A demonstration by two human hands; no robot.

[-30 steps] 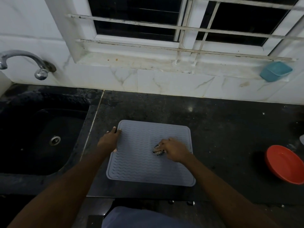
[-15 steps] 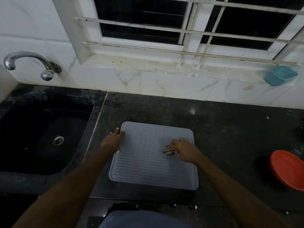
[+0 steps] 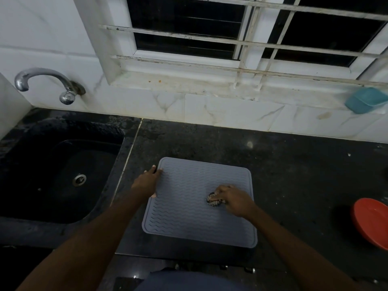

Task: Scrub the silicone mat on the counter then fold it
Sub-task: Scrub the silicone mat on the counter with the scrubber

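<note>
Near-square mat (image 3: 189, 208) flat, square to counter (image 3: 298, 177); left fingers (image 3: 155, 172) straight on it, right fingers (image 3: 220, 191) round scrubber (image 3: 212, 201)

Left hand (image 3: 148, 182) flat, right hand (image 3: 233, 199) curled

Matt wavy-ribbed silicone mat (image 3: 189, 208), glossy speckled stone counter (image 3: 294, 164), chrome tap (image 3: 48, 80)

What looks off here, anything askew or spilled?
No spill visible. The mat lies flat on the counter, left hand pressing its edge, right hand gripping the scrubber. The teal tub sits tilted, seemingly overhanging the stained sill.
</note>
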